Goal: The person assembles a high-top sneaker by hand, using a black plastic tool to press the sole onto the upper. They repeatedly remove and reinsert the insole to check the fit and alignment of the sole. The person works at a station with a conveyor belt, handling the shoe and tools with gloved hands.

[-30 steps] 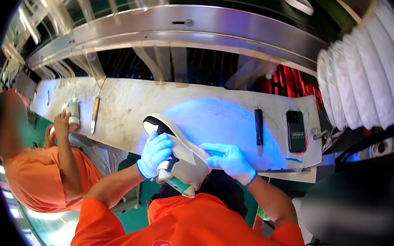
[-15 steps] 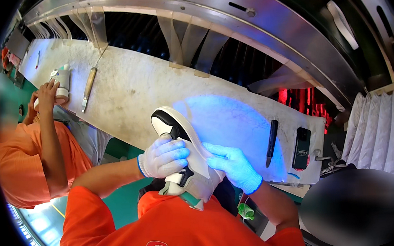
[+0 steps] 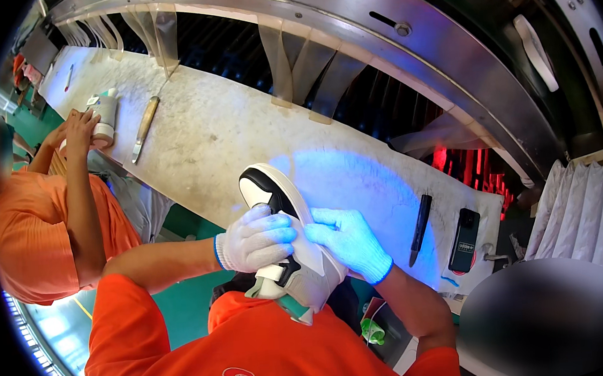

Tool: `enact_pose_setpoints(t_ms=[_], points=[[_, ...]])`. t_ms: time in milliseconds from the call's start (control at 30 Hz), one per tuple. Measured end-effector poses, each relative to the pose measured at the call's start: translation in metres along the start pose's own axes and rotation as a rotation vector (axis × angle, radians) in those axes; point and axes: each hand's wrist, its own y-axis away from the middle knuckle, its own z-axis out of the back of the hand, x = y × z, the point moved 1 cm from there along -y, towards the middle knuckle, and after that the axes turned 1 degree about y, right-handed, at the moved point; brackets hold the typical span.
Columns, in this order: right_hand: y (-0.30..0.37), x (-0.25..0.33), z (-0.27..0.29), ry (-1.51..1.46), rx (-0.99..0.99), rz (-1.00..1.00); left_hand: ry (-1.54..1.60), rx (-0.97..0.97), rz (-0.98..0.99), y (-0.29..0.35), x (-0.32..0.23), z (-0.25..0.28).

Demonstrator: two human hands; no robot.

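At centre, shoe (image 3: pixel 311 258) aslant, toe (image 3: pixel 253 190) upper left

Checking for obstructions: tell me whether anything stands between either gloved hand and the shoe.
Nothing visible does. The gloved left hand grips the shoe over its upper, and the gloved right hand has its fingers against the sole's side. The black tool and phone lie apart, to the right on the table.

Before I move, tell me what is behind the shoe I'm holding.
Behind the upper end of the shoe, the pale tabletop shows, partly lit blue; behind its lower end, the orange shirt. Whatever the shoe itself covers cannot be seen.
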Motion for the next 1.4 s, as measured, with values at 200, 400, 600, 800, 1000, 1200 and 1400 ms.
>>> enact_pose_setpoints(t_ms=[200, 400, 600, 800, 1000, 1200, 1400], points=[[-0.016, 0.012, -0.001, 0.166, -0.039, 0.071, 0.018, -0.012, 0.019, -0.009, -0.001, 0.0], [-0.032, 0.009, 0.0, 0.285, -0.077, 0.137, 0.004, -0.063, -0.006, -0.012, 0.001, 0.002], [-0.036, 0.008, 0.001, 0.312, -0.077, 0.192, 0.076, 0.009, -0.002, -0.021, 0.001, 0.008], [-0.046, 0.015, -0.007, 0.288, -0.108, 0.206, 0.074, -0.028, 0.003, -0.015, 0.001, 0.002], [-0.065, 0.03, -0.016, 0.211, -0.116, 0.177, 0.099, -0.011, -0.004, -0.016, 0.002, 0.007], [-0.077, 0.036, -0.025, 0.029, -0.115, 0.124, 0.095, -0.067, -0.011, -0.011, 0.004, -0.002], [-0.103, 0.056, -0.032, 0.064, -0.022, 0.074, 0.113, -0.082, -0.018, -0.013, 0.004, -0.006]])
